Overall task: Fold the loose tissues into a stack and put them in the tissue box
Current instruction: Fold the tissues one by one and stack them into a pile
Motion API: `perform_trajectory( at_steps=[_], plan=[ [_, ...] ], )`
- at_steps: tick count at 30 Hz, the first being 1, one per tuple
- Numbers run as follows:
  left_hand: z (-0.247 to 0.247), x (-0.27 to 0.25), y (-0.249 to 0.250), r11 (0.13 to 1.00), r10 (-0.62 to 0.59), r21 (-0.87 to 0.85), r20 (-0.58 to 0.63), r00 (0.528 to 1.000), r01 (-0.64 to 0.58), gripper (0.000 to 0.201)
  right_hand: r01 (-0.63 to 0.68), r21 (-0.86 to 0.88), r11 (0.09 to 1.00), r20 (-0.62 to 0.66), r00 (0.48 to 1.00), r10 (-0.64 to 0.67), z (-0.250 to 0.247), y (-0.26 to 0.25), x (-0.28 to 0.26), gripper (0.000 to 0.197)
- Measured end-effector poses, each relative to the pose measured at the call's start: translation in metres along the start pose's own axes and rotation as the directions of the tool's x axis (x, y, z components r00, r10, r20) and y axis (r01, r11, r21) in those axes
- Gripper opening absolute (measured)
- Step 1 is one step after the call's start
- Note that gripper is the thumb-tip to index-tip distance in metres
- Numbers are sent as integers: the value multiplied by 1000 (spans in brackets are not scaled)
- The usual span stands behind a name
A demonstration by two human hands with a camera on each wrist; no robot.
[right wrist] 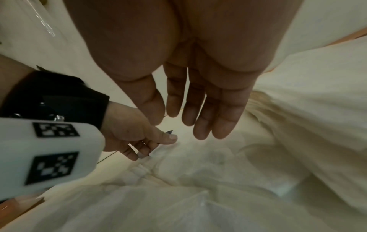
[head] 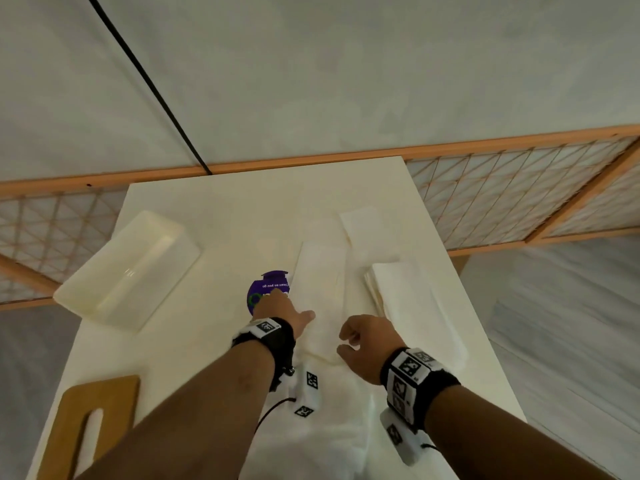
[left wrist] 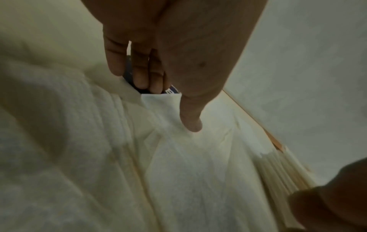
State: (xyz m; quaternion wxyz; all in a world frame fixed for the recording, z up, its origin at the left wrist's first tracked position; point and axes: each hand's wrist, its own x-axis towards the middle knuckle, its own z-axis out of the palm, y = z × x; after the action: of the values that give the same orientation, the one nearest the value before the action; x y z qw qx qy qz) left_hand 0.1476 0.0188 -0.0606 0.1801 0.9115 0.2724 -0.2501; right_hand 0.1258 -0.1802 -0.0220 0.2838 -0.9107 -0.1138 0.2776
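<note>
A loose white tissue (head: 322,282) lies long-ways in the middle of the table. My left hand (head: 280,310) pinches its left edge, thumb on top and fingers tucked under, as the left wrist view shows on the tissue (left wrist: 198,164). My right hand (head: 360,341) hovers just above the tissue's near right part, fingers relaxed and holding nothing (right wrist: 188,125). A stack of folded tissues (head: 408,306) sits to the right. The open white plastic tissue box (head: 131,268) stands at the left.
A round purple label (head: 266,289) lies partly under my left hand. A wooden lid with a slot (head: 90,420) rests at the near left. More white tissue (head: 329,431) spreads at the near edge and another sheet (head: 360,223) lies farther back.
</note>
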Motion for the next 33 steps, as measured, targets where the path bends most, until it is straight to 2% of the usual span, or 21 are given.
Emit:
perform_trajectory(
  at_steps=[2,6,11,12,13,15,16,17,18,19,21,22,23,24,26,27,28,29,31,32,33],
  plan=[
    [3,4,5,1000,5,-19,3,1000,-5,80,-22,34,999,7,1000,22,3,1,-2,10],
    [1,15,7,992,1,-129,63,998,7,31,-43,63,997,10,999,43,6,3,-3,12],
    [-9,19,0,961,-19,-272,96,995,44,13,-80,102,991,-10,997,82,0,0,-1,18],
    [-10,19,-2,918,-30,-389,124,992,77,12,-86,122,989,-12,996,89,-1,-2,1,20],
    [-12,16,-3,830,-44,-544,159,986,125,11,-98,143,985,-14,995,101,0,-2,4,24],
    [-18,5,-6,578,-75,-776,256,964,251,10,-128,193,973,-19,991,135,1,-5,11,37],
    [-21,-3,-7,477,-67,-828,301,951,295,12,-151,222,963,-20,987,160,3,-6,14,46],
    [-24,-10,-8,420,-44,-847,338,940,324,12,-182,272,945,-14,981,193,5,-9,16,57],
    [-28,-18,-9,404,-10,-848,370,929,342,10,-228,371,900,10,970,241,9,-12,21,69],
    [-32,-25,-9,419,37,-837,401,915,351,10,-287,502,816,59,953,298,12,-16,23,77],
    [-34,-35,-14,492,147,-804,454,879,334,17,-421,727,543,224,893,391,20,-21,33,77],
    [-33,-41,-17,531,201,-789,472,859,309,21,-451,774,445,270,870,413,23,-23,36,76],
    [-32,-47,-22,569,253,-772,491,834,282,25,-458,780,426,271,862,429,24,-24,39,73],
    [-31,-52,-27,609,296,-748,524,799,265,29,-444,749,491,232,871,433,24,-24,42,66],
    [-29,-58,-39,726,318,-646,618,719,235,39,-387,586,712,131,912,388,22,-23,42,41],
    [-31,-57,-46,798,282,-568,647,708,201,46,-346,490,800,116,936,333,21,-22,41,32],
    [-34,-53,-53,850,224,-500,631,743,168,52,-303,386,871,141,953,269,19,-20,39,27],
    [-38,-45,-59,864,161,-477,567,808,162,54,-265,282,922,211,955,210,18,-19,34,26],
    [-49,-28,-69,830,44,-536,338,940,154,49,-198,66,978,389,908,158,24,-15,23,41],
    [-57,-21,-71,820,14,-561,210,978,109,44,-161,-35,986,450,879,159,28,-14,17,47],
    [-62,-14,-72,835,11,-548,103,995,47,40,-131,-108,986,480,861,167,33,-12,13,50]
  ],
)
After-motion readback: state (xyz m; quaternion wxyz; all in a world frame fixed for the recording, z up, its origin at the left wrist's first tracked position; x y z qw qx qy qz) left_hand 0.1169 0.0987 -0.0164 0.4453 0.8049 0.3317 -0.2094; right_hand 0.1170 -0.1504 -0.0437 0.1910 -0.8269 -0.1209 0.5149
